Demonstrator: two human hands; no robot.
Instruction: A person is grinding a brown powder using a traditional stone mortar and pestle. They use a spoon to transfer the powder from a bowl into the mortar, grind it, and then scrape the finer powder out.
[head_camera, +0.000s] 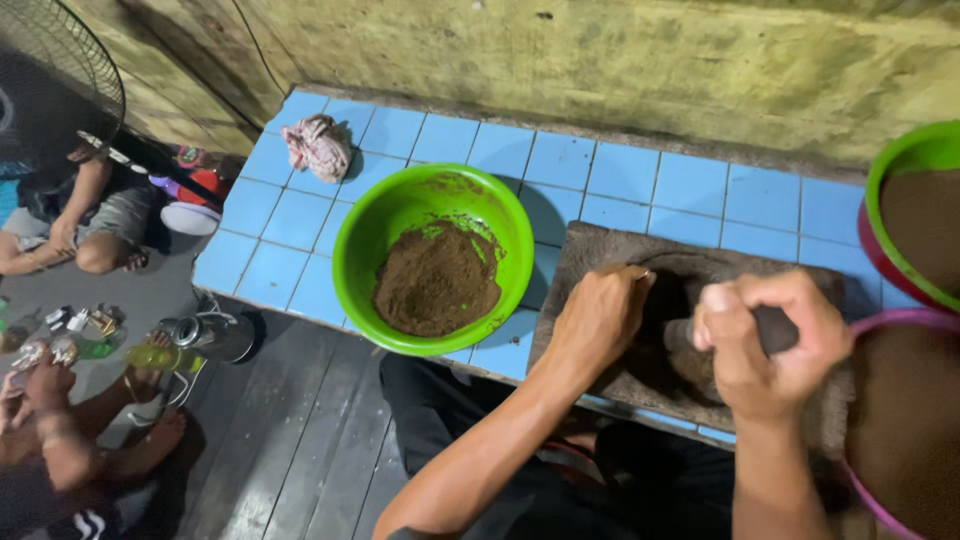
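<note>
- Your right hand (765, 345) has a closed grip on the dark stone pestle (772, 330), which lies in the hollow of the grinding stone (610, 250); a hard stroke could catch the fingers beside it.
- Your left hand (597, 320) rests curled in that hollow on the brown paste (whether it holds anything, I cannot tell).
- The green bowl (400, 215), left of the grinding stone, overhangs the blue tiled bench (620, 170); an elbow nudge might tip it.

Packages, labels, signs, screens: no signs or screens visible. On the floor, left of the metal kettle (215, 335): several small packets (80, 322), pale with dark and orange patches, too small to tell further.
</note>
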